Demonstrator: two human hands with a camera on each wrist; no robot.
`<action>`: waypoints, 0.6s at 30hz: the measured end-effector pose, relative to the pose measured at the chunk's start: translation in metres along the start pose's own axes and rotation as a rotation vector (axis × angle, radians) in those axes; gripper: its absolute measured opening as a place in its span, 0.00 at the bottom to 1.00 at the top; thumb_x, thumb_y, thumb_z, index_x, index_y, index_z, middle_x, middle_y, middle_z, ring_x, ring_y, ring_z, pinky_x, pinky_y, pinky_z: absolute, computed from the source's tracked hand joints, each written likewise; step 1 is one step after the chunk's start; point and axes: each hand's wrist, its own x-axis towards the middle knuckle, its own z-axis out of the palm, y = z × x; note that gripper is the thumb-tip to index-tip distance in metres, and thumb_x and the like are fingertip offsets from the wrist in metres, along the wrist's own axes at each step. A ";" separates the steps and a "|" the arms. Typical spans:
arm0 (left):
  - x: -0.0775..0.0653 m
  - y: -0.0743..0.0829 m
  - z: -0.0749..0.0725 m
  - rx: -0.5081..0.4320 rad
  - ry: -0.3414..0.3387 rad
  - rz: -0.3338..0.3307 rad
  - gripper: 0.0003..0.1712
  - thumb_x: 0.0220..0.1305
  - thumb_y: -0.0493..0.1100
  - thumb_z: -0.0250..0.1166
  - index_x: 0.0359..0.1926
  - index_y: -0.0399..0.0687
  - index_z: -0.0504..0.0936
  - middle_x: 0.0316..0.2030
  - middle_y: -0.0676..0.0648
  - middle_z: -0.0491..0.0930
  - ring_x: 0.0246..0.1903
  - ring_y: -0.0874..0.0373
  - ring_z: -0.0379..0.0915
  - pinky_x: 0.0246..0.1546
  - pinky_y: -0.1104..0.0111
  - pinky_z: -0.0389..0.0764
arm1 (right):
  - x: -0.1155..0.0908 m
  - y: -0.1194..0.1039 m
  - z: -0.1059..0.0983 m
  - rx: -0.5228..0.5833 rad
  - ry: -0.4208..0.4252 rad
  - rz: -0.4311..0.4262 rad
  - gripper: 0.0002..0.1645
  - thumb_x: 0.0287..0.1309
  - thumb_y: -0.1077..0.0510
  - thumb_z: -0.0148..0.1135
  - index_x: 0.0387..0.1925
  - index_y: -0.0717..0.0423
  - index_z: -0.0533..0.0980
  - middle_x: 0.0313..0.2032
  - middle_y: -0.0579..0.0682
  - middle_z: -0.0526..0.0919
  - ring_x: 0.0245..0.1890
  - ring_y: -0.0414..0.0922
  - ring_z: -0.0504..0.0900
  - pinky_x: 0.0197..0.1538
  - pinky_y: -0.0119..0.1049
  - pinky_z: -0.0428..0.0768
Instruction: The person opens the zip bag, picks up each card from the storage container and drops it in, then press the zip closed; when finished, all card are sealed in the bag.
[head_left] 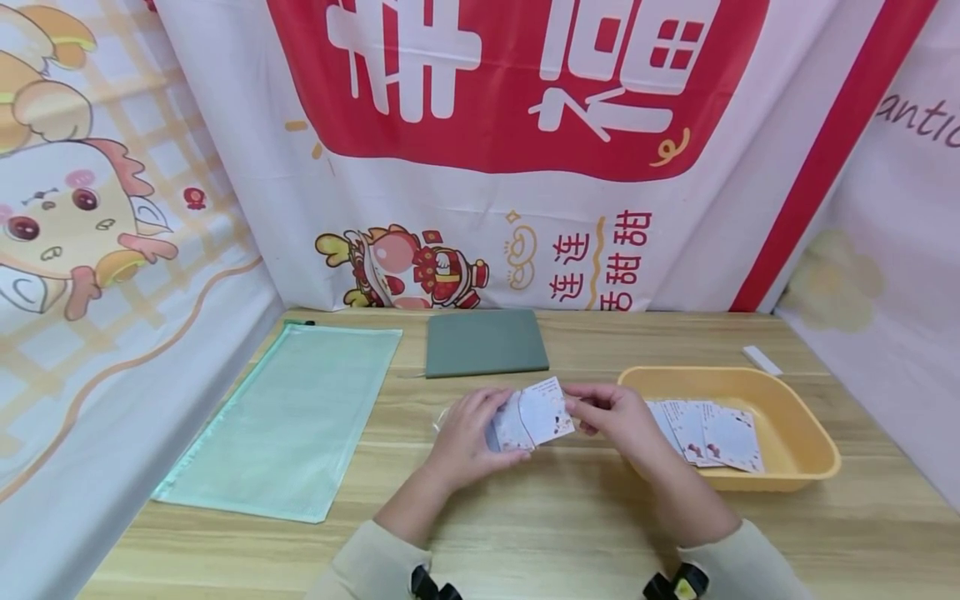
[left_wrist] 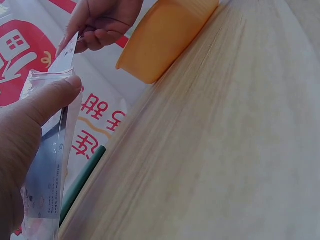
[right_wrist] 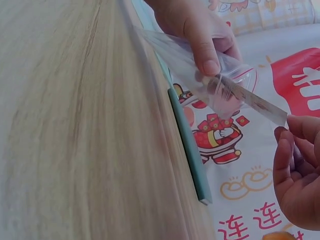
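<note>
In the head view my left hand (head_left: 467,435) grips a small clear zip bag (right_wrist: 175,54) near its mouth, the thumb pressed on the near side. A white printed card (head_left: 547,412) with small pictures along its edge sticks partly out of the bag's mouth. My right hand (head_left: 618,417) pinches the card's outer corner between thumb and fingers. The left wrist view shows more printed card through the plastic, below the thumb. Between the two hands, the card spans the gap above the table.
An orange plastic basket (head_left: 806,446) stands at the right, with several similar cards (head_left: 733,435) inside. A grey-green notebook (head_left: 486,342) lies behind the hands. At the left lies a mint zip pouch (head_left: 288,417). A white strip (head_left: 762,359) lies behind the basket.
</note>
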 end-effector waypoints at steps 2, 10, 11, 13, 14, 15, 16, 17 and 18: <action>0.000 0.000 0.000 -0.011 0.002 -0.009 0.49 0.45 0.61 0.76 0.66 0.47 0.71 0.60 0.46 0.75 0.59 0.51 0.71 0.62 0.52 0.72 | -0.002 0.002 -0.002 -0.023 -0.012 -0.006 0.21 0.61 0.53 0.66 0.53 0.58 0.81 0.43 0.51 0.87 0.32 0.42 0.78 0.37 0.31 0.81; -0.001 0.000 0.000 -0.028 0.002 -0.027 0.49 0.45 0.60 0.77 0.67 0.48 0.71 0.60 0.46 0.75 0.60 0.50 0.70 0.63 0.51 0.71 | 0.001 0.009 0.009 -0.043 -0.053 -0.071 0.19 0.59 0.56 0.67 0.50 0.62 0.82 0.25 0.42 0.79 0.23 0.38 0.72 0.28 0.29 0.76; -0.001 -0.001 0.000 -0.025 0.003 -0.025 0.49 0.45 0.61 0.76 0.67 0.48 0.71 0.60 0.46 0.75 0.60 0.50 0.70 0.63 0.51 0.71 | 0.002 0.010 0.012 -0.043 -0.060 -0.077 0.19 0.60 0.57 0.67 0.50 0.62 0.82 0.24 0.42 0.79 0.23 0.38 0.71 0.28 0.28 0.76; -0.001 -0.001 0.001 -0.019 0.006 -0.023 0.49 0.45 0.61 0.76 0.67 0.49 0.71 0.60 0.46 0.75 0.60 0.50 0.71 0.62 0.52 0.72 | 0.004 0.011 0.018 -0.052 -0.067 -0.086 0.18 0.60 0.57 0.67 0.50 0.61 0.82 0.27 0.45 0.82 0.24 0.37 0.72 0.28 0.29 0.76; -0.001 -0.001 0.001 -0.020 0.008 -0.021 0.49 0.45 0.61 0.76 0.67 0.49 0.71 0.60 0.46 0.75 0.59 0.50 0.71 0.62 0.52 0.72 | 0.005 0.012 0.021 -0.058 -0.067 -0.084 0.18 0.59 0.56 0.67 0.50 0.60 0.83 0.30 0.46 0.84 0.25 0.37 0.73 0.29 0.29 0.76; -0.001 -0.001 0.001 -0.019 0.009 -0.022 0.49 0.45 0.61 0.76 0.67 0.49 0.71 0.59 0.46 0.75 0.59 0.50 0.71 0.62 0.52 0.72 | 0.006 0.013 0.024 -0.068 -0.062 -0.084 0.17 0.59 0.55 0.68 0.49 0.58 0.83 0.33 0.47 0.86 0.27 0.37 0.74 0.30 0.29 0.77; -0.001 -0.001 0.001 -0.019 0.011 -0.023 0.49 0.45 0.61 0.76 0.67 0.50 0.71 0.59 0.46 0.75 0.59 0.50 0.71 0.61 0.52 0.72 | 0.007 0.015 0.026 -0.077 -0.059 -0.088 0.17 0.59 0.55 0.68 0.48 0.57 0.84 0.37 0.49 0.87 0.29 0.37 0.76 0.32 0.29 0.78; -0.001 -0.001 0.001 -0.026 0.011 -0.027 0.49 0.45 0.61 0.76 0.67 0.50 0.71 0.59 0.46 0.75 0.59 0.50 0.71 0.61 0.52 0.73 | 0.007 0.015 0.029 -0.082 -0.057 -0.088 0.16 0.58 0.55 0.68 0.48 0.56 0.84 0.39 0.50 0.88 0.31 0.37 0.77 0.33 0.29 0.78; -0.001 -0.001 0.001 -0.030 0.012 -0.030 0.49 0.45 0.61 0.77 0.67 0.50 0.71 0.59 0.46 0.75 0.59 0.50 0.71 0.61 0.52 0.73 | 0.008 0.016 0.030 -0.091 -0.058 -0.088 0.16 0.58 0.54 0.68 0.47 0.55 0.84 0.42 0.51 0.88 0.34 0.38 0.78 0.35 0.28 0.79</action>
